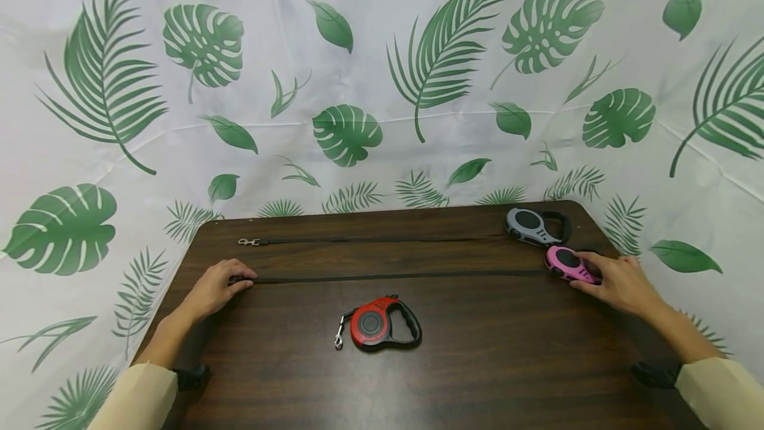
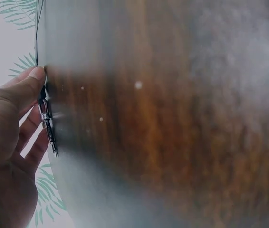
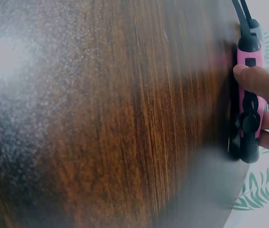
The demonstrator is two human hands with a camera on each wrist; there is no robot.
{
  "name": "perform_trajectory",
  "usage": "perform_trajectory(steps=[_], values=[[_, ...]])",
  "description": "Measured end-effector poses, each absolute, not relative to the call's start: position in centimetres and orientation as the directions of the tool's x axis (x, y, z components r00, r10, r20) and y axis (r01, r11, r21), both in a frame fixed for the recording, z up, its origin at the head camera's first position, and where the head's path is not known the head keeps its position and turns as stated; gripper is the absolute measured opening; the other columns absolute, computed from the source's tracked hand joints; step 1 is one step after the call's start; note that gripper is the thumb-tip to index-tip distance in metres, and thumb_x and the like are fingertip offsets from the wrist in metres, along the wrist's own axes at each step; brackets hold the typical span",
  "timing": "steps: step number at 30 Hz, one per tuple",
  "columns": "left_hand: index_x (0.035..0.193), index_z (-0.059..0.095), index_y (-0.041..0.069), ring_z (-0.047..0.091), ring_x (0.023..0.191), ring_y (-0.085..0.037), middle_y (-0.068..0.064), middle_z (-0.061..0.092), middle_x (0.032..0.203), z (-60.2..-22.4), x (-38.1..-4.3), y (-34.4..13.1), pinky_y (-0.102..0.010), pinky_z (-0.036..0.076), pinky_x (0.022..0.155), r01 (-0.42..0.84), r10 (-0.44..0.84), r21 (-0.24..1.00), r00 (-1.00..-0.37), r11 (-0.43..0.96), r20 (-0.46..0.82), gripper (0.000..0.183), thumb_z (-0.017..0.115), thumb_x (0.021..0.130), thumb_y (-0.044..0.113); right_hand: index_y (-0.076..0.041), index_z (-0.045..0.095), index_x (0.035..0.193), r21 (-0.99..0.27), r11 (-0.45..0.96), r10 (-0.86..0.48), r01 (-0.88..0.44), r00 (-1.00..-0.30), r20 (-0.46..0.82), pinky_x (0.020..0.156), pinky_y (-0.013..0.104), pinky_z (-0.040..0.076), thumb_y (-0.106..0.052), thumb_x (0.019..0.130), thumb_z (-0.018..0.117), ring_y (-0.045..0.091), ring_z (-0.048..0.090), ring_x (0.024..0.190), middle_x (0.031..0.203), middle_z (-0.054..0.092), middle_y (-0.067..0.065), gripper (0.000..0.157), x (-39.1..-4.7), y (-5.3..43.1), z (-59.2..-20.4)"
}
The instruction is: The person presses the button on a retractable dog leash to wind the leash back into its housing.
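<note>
Across the table runs the black strap (image 1: 388,277) of a pink retractable dog leash (image 1: 570,264), pulled out nearly straight. My left hand (image 1: 222,287) pinches the strap's end between thumb and fingers; in the left wrist view its metal clip (image 2: 48,126) hangs below the thumb. At the right, my right hand (image 1: 621,282) grips the pink casing, with the thumb (image 3: 255,80) on its near side. Behind the pink leash lies a grey retractable leash (image 1: 531,225). Its own strap (image 1: 382,239) stretches left to a metal clip (image 1: 248,242) lying on the wood.
A red retractable leash (image 1: 371,324) lies near the middle of the brown wooden table (image 1: 477,363), its short strap ending in a metal clip (image 1: 339,342). A white leaf-print cloth (image 1: 370,71) hangs behind and beside the table.
</note>
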State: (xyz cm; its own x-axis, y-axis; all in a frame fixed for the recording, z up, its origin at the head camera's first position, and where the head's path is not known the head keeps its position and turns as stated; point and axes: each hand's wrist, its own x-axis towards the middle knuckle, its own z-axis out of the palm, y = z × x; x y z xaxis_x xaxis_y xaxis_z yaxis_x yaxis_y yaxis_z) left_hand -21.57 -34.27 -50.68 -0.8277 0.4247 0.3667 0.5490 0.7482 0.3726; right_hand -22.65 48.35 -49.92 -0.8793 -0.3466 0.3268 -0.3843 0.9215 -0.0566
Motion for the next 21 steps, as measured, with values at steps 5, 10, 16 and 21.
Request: perform_trajectory(steps=[5, 10, 16, 21], values=[[0.098, 0.079, 0.005, 0.071, 0.093, -0.034, -0.007, 0.074, 0.097, -50.69, -21.43, -34.38, -0.055, 0.056, 0.083, 0.547, 0.421, 0.389, -0.83, 0.741, 0.365, 0.015, 0.082, 0.086, -0.004, 0.0, 0.072, 0.122, -0.018, 0.905, -0.392, -0.426, -0.847, 0.36, 0.067, 0.038, 0.023, -0.034, 0.072, 0.097, 0.017, 0.052, 0.062, 0.099, 0.078, 0.022, 0.065, -22.72, 48.66, -49.93], [0.097, 0.078, 0.006, 0.072, 0.091, -0.03, -0.004, 0.073, 0.096, -50.68, -21.43, -34.63, -0.05, 0.057, 0.081, 0.548, 0.414, 0.386, -0.828, 0.742, 0.38, 0.016, 0.082, 0.086, -0.005, -0.003, 0.074, 0.121, 0.016, 0.878, -0.443, -0.479, -0.799, 0.407, 0.066, 0.036, 0.019, -0.03, 0.067, 0.098, 0.01, 0.032, 0.057, 0.086, 0.077, 0.013, 0.064, -22.78, 48.86, -49.7], [0.098, 0.077, 0.005, 0.072, 0.091, -0.031, -0.005, 0.075, 0.097, -50.52, -21.6, -34.97, -0.05, 0.058, 0.081, 0.555, 0.419, 0.378, -0.822, 0.741, 0.385, 0.016, 0.081, 0.087, -0.006, -0.005, 0.073, 0.123, 0.021, 0.884, -0.44, -0.467, -0.815, 0.378, 0.067, 0.037, 0.018, -0.032, 0.071, 0.097, 0.011, 0.027, 0.058, 0.089, 0.078, 0.017, 0.063, -22.92, 49.01, -49.35], [0.1, 0.077, 0.003, 0.073, 0.094, -0.034, -0.008, 0.077, 0.098, -50.08, -21.64, -34.93, -0.053, 0.057, 0.082, 0.527, 0.406, 0.386, -0.843, 0.757, 0.354, 0.013, 0.079, 0.09, -0.005, -0.005, 0.074, 0.121, 0.006, 0.894, -0.421, -0.448, -0.835, 0.354, 0.067, 0.037, 0.018, -0.032, 0.073, 0.096, 0.012, 0.03, 0.059, 0.092, 0.078, 0.018, 0.06, -23.06, 49.02, -49.12]])
